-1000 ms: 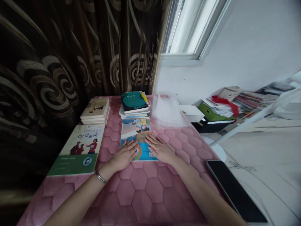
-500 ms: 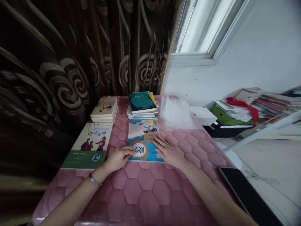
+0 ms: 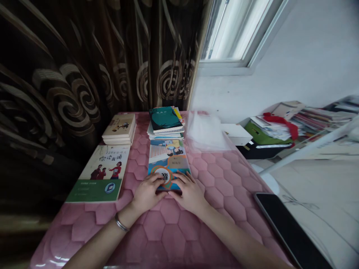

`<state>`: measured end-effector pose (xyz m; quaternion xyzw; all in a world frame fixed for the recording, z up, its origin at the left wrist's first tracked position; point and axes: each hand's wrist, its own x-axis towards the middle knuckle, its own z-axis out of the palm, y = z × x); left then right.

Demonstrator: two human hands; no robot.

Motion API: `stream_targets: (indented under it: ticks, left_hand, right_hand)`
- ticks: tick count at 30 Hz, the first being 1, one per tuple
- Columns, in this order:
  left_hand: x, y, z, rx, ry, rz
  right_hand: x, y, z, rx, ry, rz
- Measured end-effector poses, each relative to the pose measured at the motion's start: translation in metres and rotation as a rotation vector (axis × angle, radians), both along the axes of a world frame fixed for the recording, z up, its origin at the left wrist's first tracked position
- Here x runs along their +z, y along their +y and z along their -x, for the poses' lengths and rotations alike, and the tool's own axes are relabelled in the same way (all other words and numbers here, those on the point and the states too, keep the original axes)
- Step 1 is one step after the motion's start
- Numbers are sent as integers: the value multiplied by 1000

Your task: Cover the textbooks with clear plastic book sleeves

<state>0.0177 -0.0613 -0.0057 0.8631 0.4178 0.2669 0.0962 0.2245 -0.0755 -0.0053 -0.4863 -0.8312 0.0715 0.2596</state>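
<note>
A blue and orange maths textbook (image 3: 175, 162) lies flat on the pink table, its cover upside down to me. Both hands are at its near edge. The fingers of my left hand (image 3: 148, 190) rest on the cover's lower left, with the thumb against the front edge. My right hand (image 3: 189, 190) holds the lower right the same way, its thumb almost meeting the left one. Part of the round title label is hidden by the fingers. Just beyond the textbook stands a stack of books topped by a dark teal book (image 3: 165, 118).
At the left lie a green and white book (image 3: 101, 173) and a stack of beige books (image 3: 119, 127). Clear plastic sheets (image 3: 206, 130) and a white box (image 3: 237, 133) are at the back right. A black phone-like device (image 3: 288, 228) lies along the right edge of the pink table (image 3: 168, 231).
My right hand has slid down and left from the textbook's right side to its near edge. My left hand has shifted slightly down, bringing both thumbs close together. The view has shifted a little.
</note>
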Motion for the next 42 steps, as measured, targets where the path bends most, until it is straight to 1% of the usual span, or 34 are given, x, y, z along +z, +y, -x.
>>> stream_targets:
  ticks: [3,7,9,13,16,19,23,28,33,42]
  left_hand:
    - [0,1,0,10,21,-10]
    - [5,2,7,-12,73,-6]
    - [8,2,14,-13,103,-3]
    - [12,0,35,28,134,34]
    - [14,-2,50,71,143,62]
    - [13,-4,59,103,139,50]
    - [12,-5,62,92,116,56]
    - [10,-4,62,112,114,100]
    - [10,-5,62,89,106,106]
    - [8,-6,63,84,87,123]
  right_hand:
    - [0,0,-2,9,-15,-9]
    - [-1,-1,-10,15,-31,-32]
    - [-2,-1,-17,22,-42,-49]
    - [-6,-4,-39,21,-64,-63]
    - [-7,-5,-56,3,-57,-51]
    - [-10,-6,-67,-1,-51,-60]
    - [-14,-6,-75,19,-66,-55]
    - [-18,-5,-84,60,-78,-20]
    - [-22,-3,-92,102,-79,18]
    - [-24,-2,-93,105,-94,42]
